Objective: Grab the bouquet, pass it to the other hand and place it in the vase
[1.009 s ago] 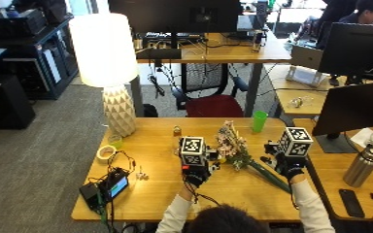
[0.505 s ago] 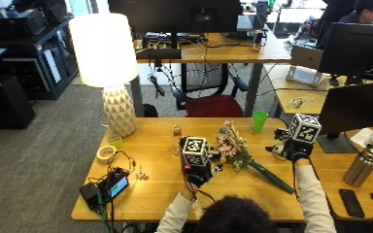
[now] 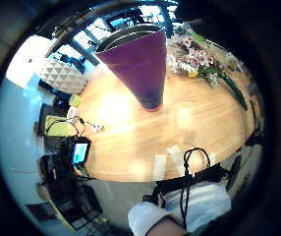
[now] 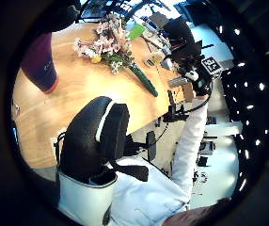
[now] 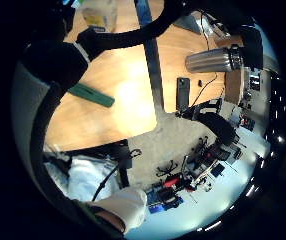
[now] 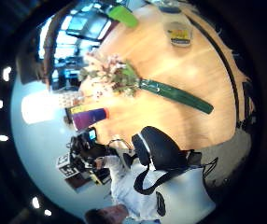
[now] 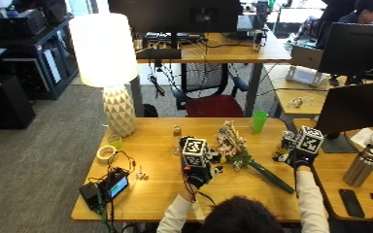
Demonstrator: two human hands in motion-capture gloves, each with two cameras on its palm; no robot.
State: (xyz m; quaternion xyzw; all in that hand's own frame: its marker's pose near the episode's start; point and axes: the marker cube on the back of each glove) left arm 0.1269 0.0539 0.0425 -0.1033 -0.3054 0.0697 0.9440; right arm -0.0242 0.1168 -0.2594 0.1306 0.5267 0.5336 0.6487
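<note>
Here's the wooden table [image 7: 154,194], and lying flat on it is the bouquet [image 7: 235,148]. Its pale flower heads point to the far side and its long green stem wrap runs back toward the person's right.

Well off to the bouquet's left, at the far corner, stands the big lamp [image 7: 106,53] with its white shade.

The vase [image 3: 143,64] stands upright on the tabletop near the flower heads but not touching them. It looms large in the left palm views, so it is close to that palm. In the outside view it can't be made out.

A metal bottle [image 7: 361,166] stands well to the bouquet's right. A green cup [image 7: 258,121] sits just beyond the blossoms, near them.

The left hand [image 7: 198,174] is just to the left of the flower end and has no hold of the bouquet. Whether its fingers are spread or curled, I can't tell.

The right hand [image 7: 298,158] is up on the other side, near the stem end but apart from it, and nothing shows in its grasp. Its fingers can't be read either. Both right palm views show the stem lying free on the wood.

A dark phone [image 7: 350,202] lies flat to the right of the stem tip. Far to the bouquet's left, a small roll of tape [image 7: 104,153] rests near the lamp's base.
</note>
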